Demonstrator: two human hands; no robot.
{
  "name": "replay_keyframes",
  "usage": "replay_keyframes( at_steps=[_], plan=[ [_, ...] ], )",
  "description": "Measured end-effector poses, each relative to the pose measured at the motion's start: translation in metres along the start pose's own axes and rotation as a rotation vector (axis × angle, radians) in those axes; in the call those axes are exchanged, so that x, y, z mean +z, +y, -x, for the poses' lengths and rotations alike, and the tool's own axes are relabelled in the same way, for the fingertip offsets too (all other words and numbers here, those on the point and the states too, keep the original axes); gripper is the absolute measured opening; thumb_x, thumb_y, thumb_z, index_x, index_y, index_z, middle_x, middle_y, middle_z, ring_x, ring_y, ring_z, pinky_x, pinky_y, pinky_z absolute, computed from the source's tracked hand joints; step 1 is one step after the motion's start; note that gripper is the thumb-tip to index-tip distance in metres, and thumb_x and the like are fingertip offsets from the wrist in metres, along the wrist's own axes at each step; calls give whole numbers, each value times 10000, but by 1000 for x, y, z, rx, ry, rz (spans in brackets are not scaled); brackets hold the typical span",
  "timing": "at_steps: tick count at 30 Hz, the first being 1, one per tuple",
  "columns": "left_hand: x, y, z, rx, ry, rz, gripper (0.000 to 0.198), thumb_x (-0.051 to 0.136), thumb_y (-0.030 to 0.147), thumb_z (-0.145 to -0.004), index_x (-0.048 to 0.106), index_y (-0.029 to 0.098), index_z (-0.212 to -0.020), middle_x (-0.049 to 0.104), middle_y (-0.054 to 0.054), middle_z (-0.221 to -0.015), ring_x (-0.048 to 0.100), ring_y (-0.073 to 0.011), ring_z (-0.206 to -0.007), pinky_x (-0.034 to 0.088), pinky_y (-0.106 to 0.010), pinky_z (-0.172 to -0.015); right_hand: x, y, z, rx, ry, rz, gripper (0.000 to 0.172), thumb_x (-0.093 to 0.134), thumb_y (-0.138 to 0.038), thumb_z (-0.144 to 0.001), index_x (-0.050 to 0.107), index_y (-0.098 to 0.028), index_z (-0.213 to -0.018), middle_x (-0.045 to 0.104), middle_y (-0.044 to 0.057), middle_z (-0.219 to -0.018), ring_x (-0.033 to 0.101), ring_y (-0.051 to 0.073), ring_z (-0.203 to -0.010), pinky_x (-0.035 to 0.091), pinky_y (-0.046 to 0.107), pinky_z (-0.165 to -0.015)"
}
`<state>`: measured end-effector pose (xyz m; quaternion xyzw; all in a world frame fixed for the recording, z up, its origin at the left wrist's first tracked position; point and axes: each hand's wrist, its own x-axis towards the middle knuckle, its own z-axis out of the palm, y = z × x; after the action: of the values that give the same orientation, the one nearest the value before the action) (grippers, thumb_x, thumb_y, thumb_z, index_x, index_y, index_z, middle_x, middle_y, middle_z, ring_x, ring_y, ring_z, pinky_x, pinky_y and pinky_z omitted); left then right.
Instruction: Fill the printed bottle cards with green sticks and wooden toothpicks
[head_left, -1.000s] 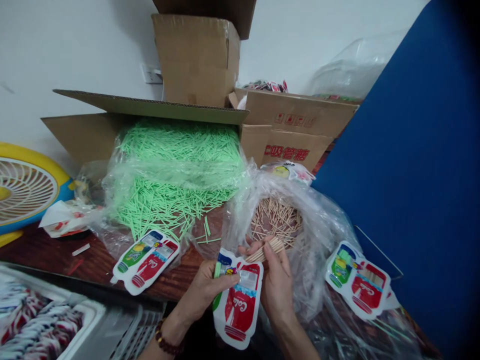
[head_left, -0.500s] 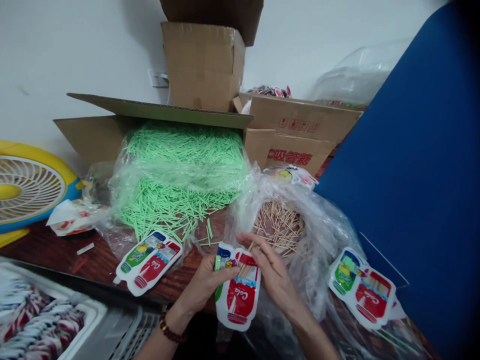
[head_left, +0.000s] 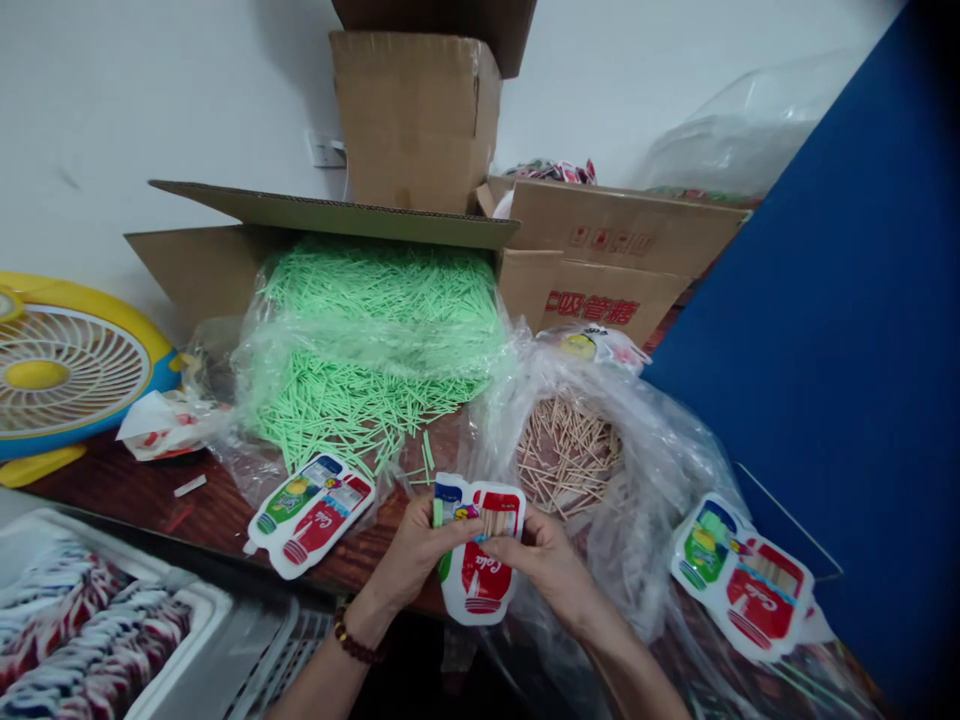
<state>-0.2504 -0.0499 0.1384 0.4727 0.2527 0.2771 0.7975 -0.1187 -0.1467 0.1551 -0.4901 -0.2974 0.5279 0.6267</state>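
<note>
Between my hands is a candy packet (head_left: 484, 580) shaped like two bottles, with a red cola half and a green half. My left hand (head_left: 416, 555) grips its left edge, thumb across the front. My right hand (head_left: 551, 565) pinches the right edge, thumb pressed on the red half. Brown sticks (head_left: 496, 522) show in the red half's window, and a bit of green stick shows by my left fingers. Beyond my right hand, loose brown sticks (head_left: 566, 450) lie in a clear plastic bag (head_left: 660, 440). Many thin green sticks (head_left: 375, 340) spill from a lined carton (head_left: 199, 265).
Similar packets lie at left (head_left: 311, 515) and right (head_left: 742, 580). A yellow and blue fan (head_left: 90, 350) stands far left. A white foam box (head_left: 206, 610) of stacked packets is at lower left. A blue panel (head_left: 810, 370) borders the right side.
My right hand has come down from the packet's top, where it held brown sticks, to its right edge. The sticks now sit in the red half's window. The view has shifted slightly.
</note>
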Motion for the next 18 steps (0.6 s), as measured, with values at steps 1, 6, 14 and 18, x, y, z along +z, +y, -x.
replay_keyframes(
  at_steps=[1,6,14,18],
  plan=[
    [-1,-1,0,-1,10,11,212,804,230,-661,686,129,-805,719,-6,-735,629,-130,-620,486,-227,-622,1,1,0,-1,28,-2,247,771,-247,-665,699,-203,-897,735,-6,-833,656,145,-709,509,264,-707],
    [-3,2,1,-3,31,1,274,818,210,-641,670,146,-862,728,-3,-780,641,-128,-659,501,-218,-645,1,-1,-1,-48,59,-11,237,769,-243,-660,714,-198,-886,740,4,-833,658,150,-709,512,267,-713],
    [-3,5,1,7,-19,-18,214,785,208,-690,669,147,-859,715,4,-790,629,-116,-668,504,-215,-657,3,5,-4,-4,58,-52,299,800,-253,-618,709,-202,-898,739,5,-801,670,161,-690,528,290,-693],
    [-4,5,1,18,-9,-18,212,785,198,-689,671,149,-860,719,4,-786,635,-126,-666,510,-220,-651,6,7,-5,-30,124,-47,248,814,-243,-586,724,-184,-809,739,8,-747,662,155,-647,521,270,-660]
  ],
)
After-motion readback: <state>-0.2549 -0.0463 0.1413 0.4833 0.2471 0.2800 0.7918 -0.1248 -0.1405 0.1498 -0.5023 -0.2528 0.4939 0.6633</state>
